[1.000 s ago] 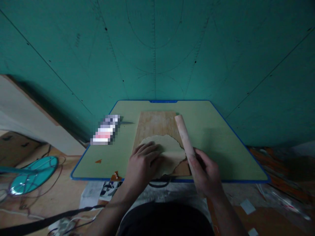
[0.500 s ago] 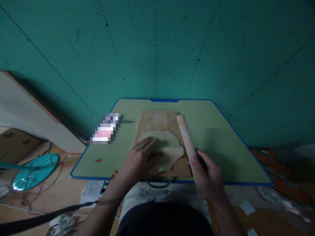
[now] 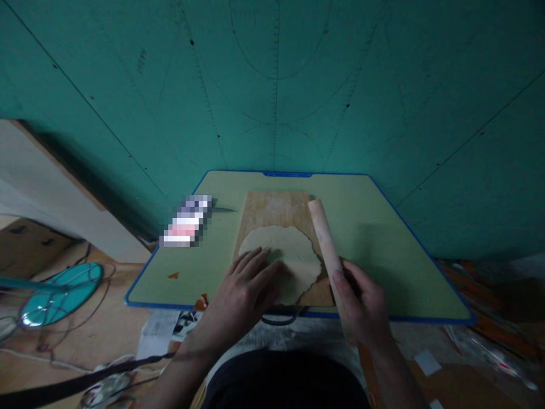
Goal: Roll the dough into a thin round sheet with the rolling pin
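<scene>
A thin, ragged-edged sheet of dough (image 3: 293, 250) lies on a wooden cutting board (image 3: 276, 205). My left hand (image 3: 247, 284) is over the near left part of the sheet, palm down, fingers stretched out, with the fingertips at the dough's surface. In my right hand (image 3: 361, 295) is a pale wooden rolling pin (image 3: 323, 236), gripped near its closer end. The pin slants away from me along the board's right edge, beside the dough. My left hand and its shadow hide part of the dough.
The board rests on a pale green folding table (image 3: 383, 227) with a blue rim. On its left are a pixelated object (image 3: 187, 221), a knife blade (image 3: 223, 209) and small orange scraps (image 3: 173, 275). A green wall (image 3: 272, 85) rises behind; a teal round base (image 3: 63, 292) and cables are on the floor.
My left hand has drawn back toward me and flattened, showing more of the dough's left side. My right hand keeps the rolling pin in nearly the same place. The view has shifted slightly.
</scene>
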{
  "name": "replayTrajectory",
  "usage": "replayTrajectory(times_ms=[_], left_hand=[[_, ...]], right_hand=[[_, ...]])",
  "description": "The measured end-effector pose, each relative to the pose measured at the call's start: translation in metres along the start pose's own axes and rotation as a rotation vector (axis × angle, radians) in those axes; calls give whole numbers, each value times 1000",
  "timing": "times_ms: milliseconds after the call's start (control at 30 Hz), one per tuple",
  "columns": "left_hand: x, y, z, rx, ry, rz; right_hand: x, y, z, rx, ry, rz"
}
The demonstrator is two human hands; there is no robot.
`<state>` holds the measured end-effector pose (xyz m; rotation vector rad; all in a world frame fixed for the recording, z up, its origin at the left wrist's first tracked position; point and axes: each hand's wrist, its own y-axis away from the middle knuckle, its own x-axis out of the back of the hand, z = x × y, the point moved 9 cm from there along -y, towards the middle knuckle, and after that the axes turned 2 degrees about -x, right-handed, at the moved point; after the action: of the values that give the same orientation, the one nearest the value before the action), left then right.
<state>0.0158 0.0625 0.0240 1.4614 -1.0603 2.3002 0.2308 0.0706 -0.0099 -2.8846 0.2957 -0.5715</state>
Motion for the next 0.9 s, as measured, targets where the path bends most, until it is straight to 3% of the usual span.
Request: replayTrajectory(times_ms=[667,900], left_hand=[[-9,-3,-1,4,-68,-82],[1,10,-17,48,-52,-4]], right_hand=[[-2,0,3,-7,19,-32],[-2,1,2,-4,39,-25]])
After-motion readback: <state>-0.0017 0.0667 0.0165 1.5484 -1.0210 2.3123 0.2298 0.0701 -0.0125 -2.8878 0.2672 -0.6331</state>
